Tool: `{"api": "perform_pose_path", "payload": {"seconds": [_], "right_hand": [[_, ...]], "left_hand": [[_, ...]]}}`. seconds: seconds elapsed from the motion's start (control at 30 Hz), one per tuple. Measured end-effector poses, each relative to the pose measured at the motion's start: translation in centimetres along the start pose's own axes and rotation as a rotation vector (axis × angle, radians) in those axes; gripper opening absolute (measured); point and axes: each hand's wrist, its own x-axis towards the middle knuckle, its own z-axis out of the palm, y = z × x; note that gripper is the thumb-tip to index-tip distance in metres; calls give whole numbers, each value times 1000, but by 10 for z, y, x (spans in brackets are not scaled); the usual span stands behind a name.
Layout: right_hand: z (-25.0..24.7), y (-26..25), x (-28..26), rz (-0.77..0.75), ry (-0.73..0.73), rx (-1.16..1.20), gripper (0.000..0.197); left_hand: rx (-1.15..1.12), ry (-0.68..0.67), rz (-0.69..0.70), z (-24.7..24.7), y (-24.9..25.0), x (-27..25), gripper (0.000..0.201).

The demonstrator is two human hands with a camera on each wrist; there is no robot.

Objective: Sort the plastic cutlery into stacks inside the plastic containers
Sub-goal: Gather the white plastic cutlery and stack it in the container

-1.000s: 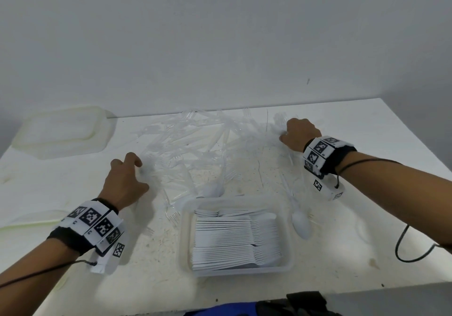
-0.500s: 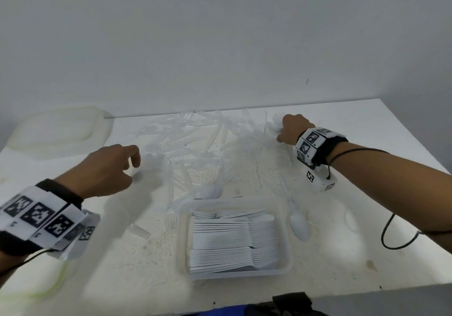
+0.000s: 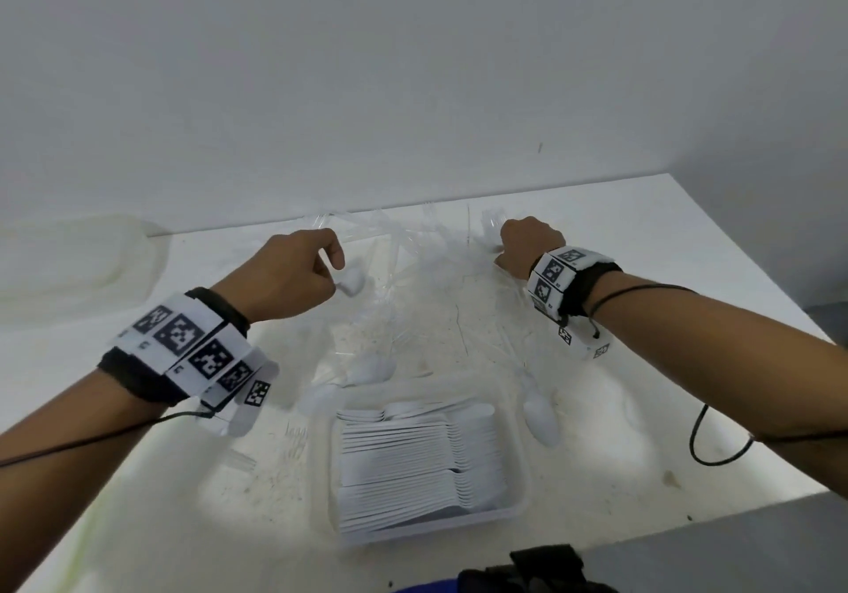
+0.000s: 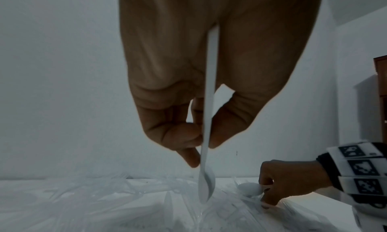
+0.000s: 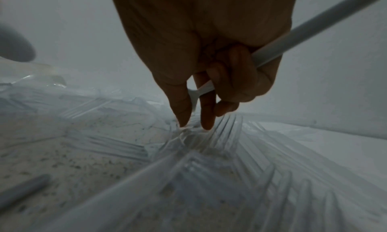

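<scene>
A clear plastic container (image 3: 521, 455) near the table's front edge holds stacked white spoons (image 3: 413, 459). Behind it lies a scattered pile of clear cutlery (image 3: 413, 253). My left hand (image 3: 293, 276) is lifted over the pile's left side and pinches a white spoon (image 4: 208, 136) by its handle, bowl hanging down (image 3: 351, 283). My right hand (image 3: 527, 246) is down on the pile's right end. It grips a white spoon handle (image 5: 293, 40) under its curled fingers, while two fingertips (image 5: 184, 121) touch the clear cutlery (image 5: 220, 136).
A loose white spoon (image 3: 541, 416) lies right of the container, another (image 3: 367, 370) just behind it. A flat translucent lid (image 3: 78, 262) sits at the table's back left. The wall stands right behind the pile. A black cable (image 3: 716, 450) trails at the right.
My left hand rose from the table at the pile's left edge and moved right and forward, now holding a white spoon. My right hand stayed on the pile's right end.
</scene>
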Motion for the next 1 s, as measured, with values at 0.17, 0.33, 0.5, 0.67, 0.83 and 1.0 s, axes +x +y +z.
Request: {"api": "perform_pose_path", "payload": {"seconds": [0.17, 0.33, 0.5, 0.67, 0.83, 1.0], "right_hand": [[3, 1, -2, 9, -9, -24, 19], [9, 0, -2, 61, -28, 91, 21], [15, -4, -5, 68, -12, 174, 22], [9, -9, -9, 124, -79, 297, 24], [-3, -14, -9, 210, -217, 460, 26], [-12, -18, -12, 237, -210, 515, 31]], "left_hand": [[-31, 29, 35, 12, -1, 11, 22], [-53, 54, 38, 16, -6, 12, 22], [-90, 80, 22, 19, -13, 8, 21], [-98, 86, 13, 19, -18, 3, 21], [-130, 101, 11, 14, -21, 2, 20], [-170, 109, 6, 14, -16, 5, 21]]}}
